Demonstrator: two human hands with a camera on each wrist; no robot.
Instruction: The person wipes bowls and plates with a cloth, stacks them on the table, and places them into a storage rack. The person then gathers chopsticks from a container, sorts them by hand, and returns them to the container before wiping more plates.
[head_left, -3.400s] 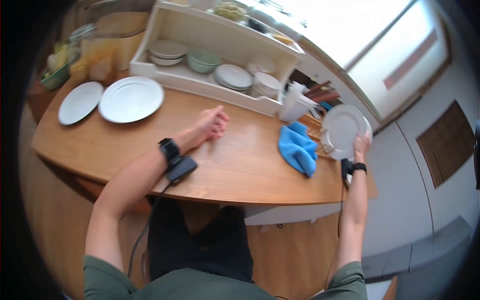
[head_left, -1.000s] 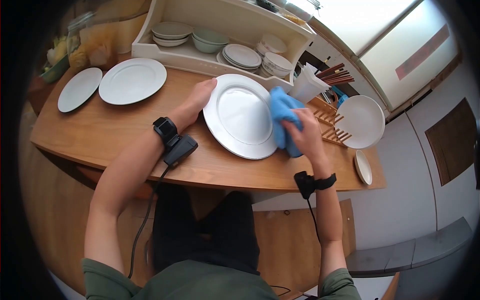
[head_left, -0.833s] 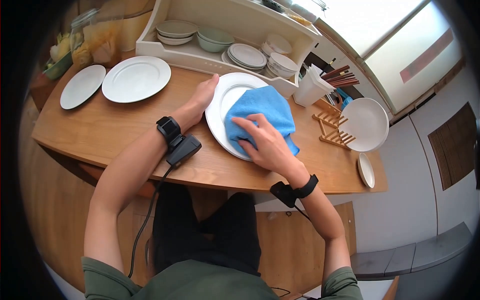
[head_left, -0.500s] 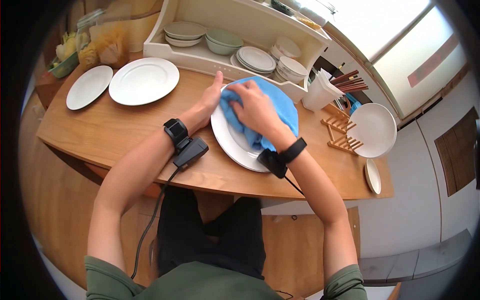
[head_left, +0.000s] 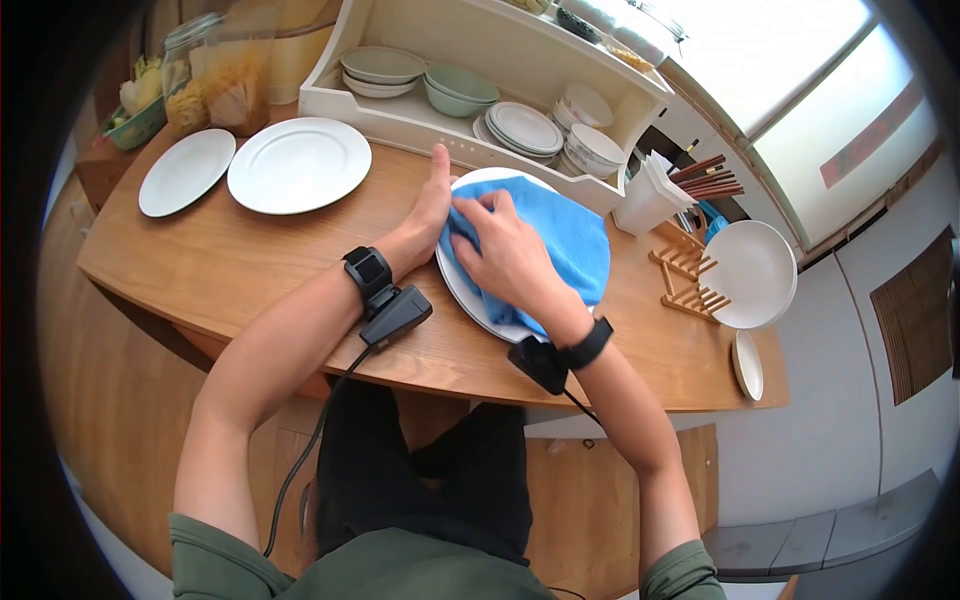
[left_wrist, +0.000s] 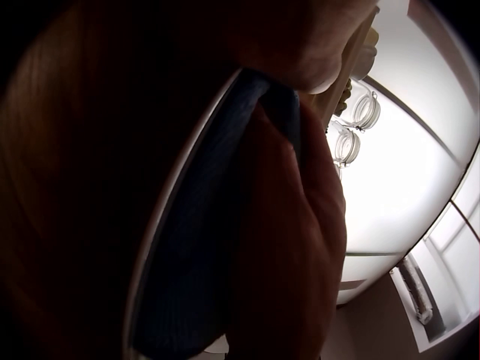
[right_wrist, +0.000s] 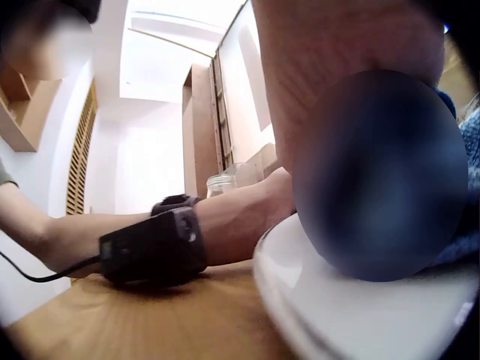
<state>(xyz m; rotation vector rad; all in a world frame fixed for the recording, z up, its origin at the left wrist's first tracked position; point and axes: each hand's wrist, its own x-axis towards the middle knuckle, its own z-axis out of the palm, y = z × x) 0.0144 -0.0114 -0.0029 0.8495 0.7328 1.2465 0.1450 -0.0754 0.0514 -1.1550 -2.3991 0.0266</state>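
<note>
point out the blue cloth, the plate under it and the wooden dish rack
Blue cloth [head_left: 572,237], head view: its spread-out part.
Plate under it [right_wrist: 360,311], right wrist view: bare part of its face.
Wooden dish rack [head_left: 697,302], head view: nearer row of pegs.

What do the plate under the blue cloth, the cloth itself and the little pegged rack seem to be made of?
Plate: probably glazed ceramic; it is white and smooth, with a soft sheen.
Blue cloth: soft fabric, perhaps microfibre; it looks matte and drapes over the plate.
Rack: wood or bamboo, judging by its tan colour; too small here to tell which.
</note>
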